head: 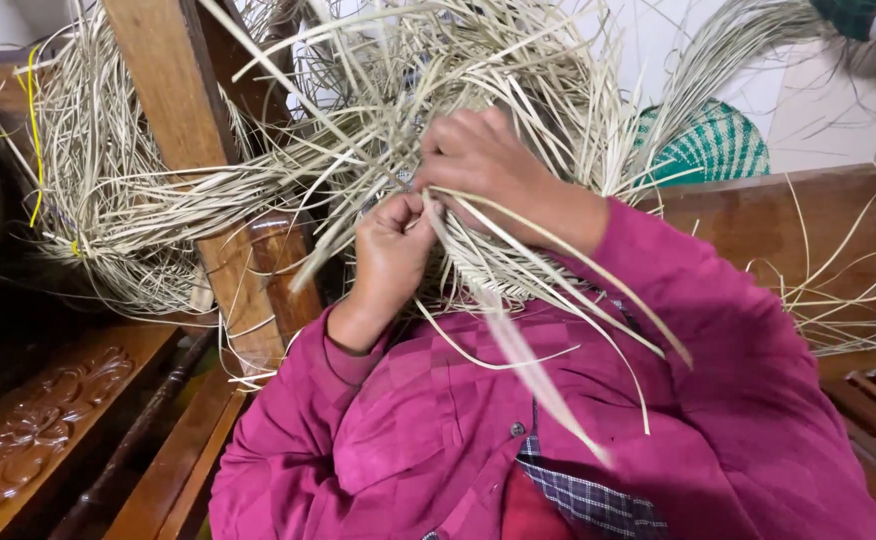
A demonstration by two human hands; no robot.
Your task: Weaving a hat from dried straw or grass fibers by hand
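Note:
My left hand (391, 252) is closed in a fist, pinching pale straw strips (548, 255) that run down over my magenta sleeve. Just above it, my right hand (493, 165) presses on a partly woven straw piece (483, 268) and grips strips at its edge. The two hands almost touch at the thumbs. Loose strip ends fan out in all directions from the piece, and one blurred strip (533, 375) hangs across my chest. Much of the woven piece is hidden under my right hand and wrist.
A slanted wooden post (173, 110) stands to the left, with a bundle of straw (108, 200) draped around it and a yellow strand (34, 120). Carved dark wood (48, 410) lies lower left. A green-and-white woven item (720, 145) sits behind a wooden rail (808, 215) at right.

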